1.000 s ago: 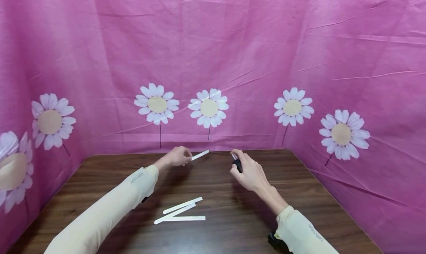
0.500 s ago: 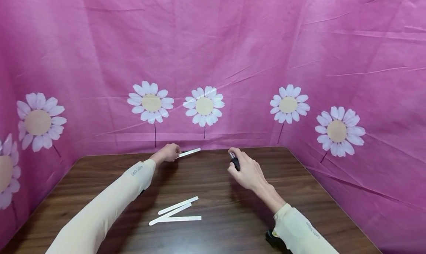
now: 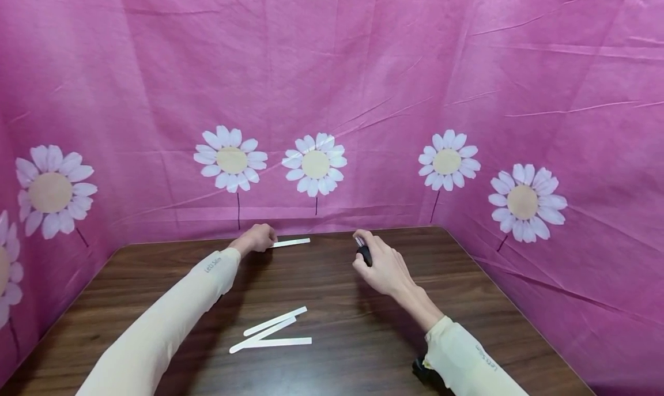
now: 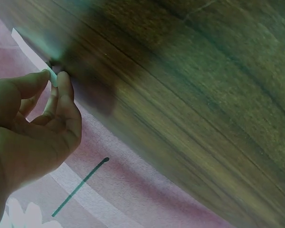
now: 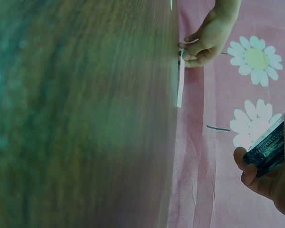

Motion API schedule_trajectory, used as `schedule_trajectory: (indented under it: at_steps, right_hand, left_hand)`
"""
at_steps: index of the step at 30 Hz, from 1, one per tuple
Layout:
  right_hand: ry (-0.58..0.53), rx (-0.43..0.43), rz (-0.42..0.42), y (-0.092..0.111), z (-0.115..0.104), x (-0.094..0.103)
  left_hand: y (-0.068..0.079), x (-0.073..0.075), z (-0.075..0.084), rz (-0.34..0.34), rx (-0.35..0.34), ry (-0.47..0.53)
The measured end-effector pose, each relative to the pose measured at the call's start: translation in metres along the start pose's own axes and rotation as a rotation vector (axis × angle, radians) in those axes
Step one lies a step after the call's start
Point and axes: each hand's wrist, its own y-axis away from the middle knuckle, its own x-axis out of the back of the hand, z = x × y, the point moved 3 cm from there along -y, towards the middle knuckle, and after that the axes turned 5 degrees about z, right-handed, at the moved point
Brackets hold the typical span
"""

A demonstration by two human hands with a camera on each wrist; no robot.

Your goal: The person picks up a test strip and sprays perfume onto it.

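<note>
White strip (image 3: 291,242) pinched by the left hand (image 3: 257,238); black object (image 3: 365,256) gripped by the right hand (image 3: 386,264); three strips (image 3: 263,335) on the worktop (image 3: 337,286).

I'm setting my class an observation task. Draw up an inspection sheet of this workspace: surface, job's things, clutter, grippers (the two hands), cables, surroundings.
Surface: brown wood-grain table.
Job's things: three loose white strips near the front, the middle one overlapping the lowest at the left; a held white strip at the far edge, contact with the table unclear; a black handheld object, type unclear.
Clutter: nothing seen.
Grippers: left hand pinches one end of the held white strip; right hand grips the black handheld object.
Cables: nothing seen.
Surroundings: pink cloth printed with white-petalled flowers.
</note>
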Motion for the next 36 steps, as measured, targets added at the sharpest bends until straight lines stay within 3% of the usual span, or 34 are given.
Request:
schedule_trajectory:
  at_steps: [3, 12, 27, 32, 36]
  right_hand:
    - [-0.002, 0.011, 0.0, 0.0, -0.001, -0.001]
    - [0.008, 0.009, -0.011, -0.002, -0.004, -0.003]
    - [-0.007, 0.028, -0.013, -0.003, -0.005, -0.005]
    - [-0.009, 0.029, -0.011, 0.0, 0.0, -0.004]
    - [-0.01, 0.02, -0.029, 0.003, 0.006, -0.003]
  left_hand:
    - [0.001, 0.001, 0.003, 0.022, -0.017, -0.06]
    - [0.001, 0.0, 0.002, 0.059, 0.044, -0.187]
    - [0.006, -0.002, -0.002, 0.124, 0.046, -0.233]
    - [0.008, -0.006, 0.006, 0.143, 0.011, -0.284]
    - [0.014, -0.006, 0.021, 0.165, -0.039, -0.303]
